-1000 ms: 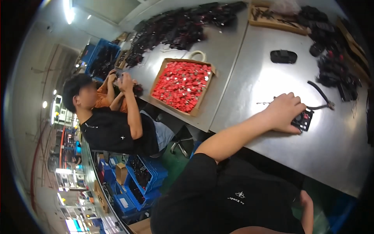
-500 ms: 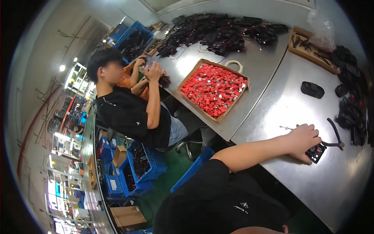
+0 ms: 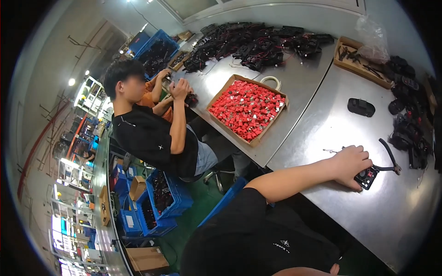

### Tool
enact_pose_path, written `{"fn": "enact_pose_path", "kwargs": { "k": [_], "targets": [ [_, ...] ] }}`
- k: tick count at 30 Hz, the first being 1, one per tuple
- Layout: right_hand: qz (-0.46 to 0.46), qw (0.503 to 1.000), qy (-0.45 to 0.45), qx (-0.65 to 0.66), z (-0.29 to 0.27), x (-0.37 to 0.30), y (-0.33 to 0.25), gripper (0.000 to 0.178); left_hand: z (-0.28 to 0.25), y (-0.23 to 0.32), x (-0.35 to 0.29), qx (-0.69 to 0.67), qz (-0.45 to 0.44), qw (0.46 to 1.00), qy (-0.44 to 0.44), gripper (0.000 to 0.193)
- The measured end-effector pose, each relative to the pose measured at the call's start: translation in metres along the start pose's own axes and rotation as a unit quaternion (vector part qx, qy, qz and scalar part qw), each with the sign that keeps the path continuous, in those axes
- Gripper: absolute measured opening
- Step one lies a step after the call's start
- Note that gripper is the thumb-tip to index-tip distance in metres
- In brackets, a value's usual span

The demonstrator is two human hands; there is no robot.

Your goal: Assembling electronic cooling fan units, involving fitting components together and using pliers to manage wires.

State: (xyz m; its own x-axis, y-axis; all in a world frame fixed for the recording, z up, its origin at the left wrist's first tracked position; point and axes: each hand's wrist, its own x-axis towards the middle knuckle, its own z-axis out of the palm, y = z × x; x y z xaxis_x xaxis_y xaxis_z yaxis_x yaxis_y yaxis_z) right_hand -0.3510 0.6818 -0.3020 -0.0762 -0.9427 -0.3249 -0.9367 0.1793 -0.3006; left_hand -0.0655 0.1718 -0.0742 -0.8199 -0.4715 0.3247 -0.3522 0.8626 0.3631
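My left hand reaches across the metal table with its fingers curled over a black plastic part. Small red and metallic details show on the part beside my thumb; the rest is under my palm. Against its far side lie pliers with dark curved handles. A thin metal piece pokes out on the near side of my knuckles; its kind is unclear. Of my right hand, only a bit of finger shows at the lower edge, below the table's rim. A black oval housing lies apart, farther up the table.
A carton tray of red parts sits left, with a white tape roll behind it. Black wired assemblies pile up at the back. More black parts line the right. A co-worker sits at left, near blue crates.
The whole view has shifted slightly, so the table things appear a little farther left. My left hand stays on the black part. The co-worker's raised hand has moved slightly.
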Motion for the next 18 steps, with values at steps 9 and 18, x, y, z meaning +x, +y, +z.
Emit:
{"fn": "enact_pose_path", "kwargs": {
  "k": [9, 18],
  "targets": [
    [0.080, 0.962, 0.041, 0.257, -0.096, 0.048, -0.088, 0.058, -0.024, 0.000, 0.012, -0.038, -0.026, 0.998, -0.050, 0.056],
    [0.146, 0.951, 0.108, 0.249, -0.038, 0.041, -0.087, 0.058, -0.007, -0.013, 0.007, -0.003, -0.017, 0.999, -0.033, 0.070]
  ]
}}
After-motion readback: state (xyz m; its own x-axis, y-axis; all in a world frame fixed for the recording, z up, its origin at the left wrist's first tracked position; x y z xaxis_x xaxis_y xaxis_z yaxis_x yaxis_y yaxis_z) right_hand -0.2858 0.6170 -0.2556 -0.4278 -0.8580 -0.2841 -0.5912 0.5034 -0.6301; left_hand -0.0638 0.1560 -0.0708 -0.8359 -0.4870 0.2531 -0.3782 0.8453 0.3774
